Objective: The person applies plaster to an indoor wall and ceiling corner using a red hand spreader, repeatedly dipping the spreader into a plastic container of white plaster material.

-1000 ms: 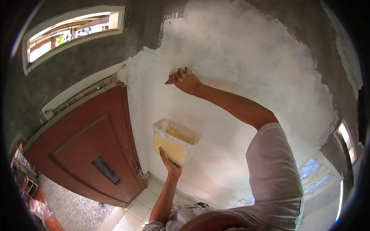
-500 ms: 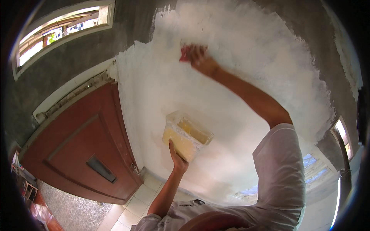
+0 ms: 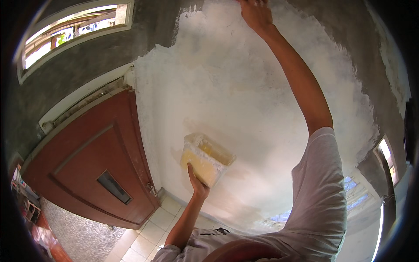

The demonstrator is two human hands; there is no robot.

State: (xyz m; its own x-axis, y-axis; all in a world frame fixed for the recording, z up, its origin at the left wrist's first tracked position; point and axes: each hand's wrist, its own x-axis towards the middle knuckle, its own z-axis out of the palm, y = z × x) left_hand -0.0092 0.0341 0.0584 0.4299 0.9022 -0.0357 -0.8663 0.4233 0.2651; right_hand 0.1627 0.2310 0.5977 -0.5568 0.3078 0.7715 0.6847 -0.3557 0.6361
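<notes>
Reaching higher than a moment earlier, right hand [image 3: 256,13] now pressing against the wall [image 3: 244,87] near its top, well above the tub [image 3: 206,159]; fingers cut off by the picture's upper edge, so impossible to tell whether curled around a tool. Gripping the tub from beneath, left hand [image 3: 197,183], fingers closed on its lower edge, holding it tilted and close to the wall. Showing pale cream paste inside the tub. Looking mostly covered, wall white all around the tub; bare grey patches remaining far above and to the right. Standing left of the tub, a reddish-brown door [image 3: 94,170]. Lying below the tub, pale floor tiles [image 3: 144,233].
</notes>
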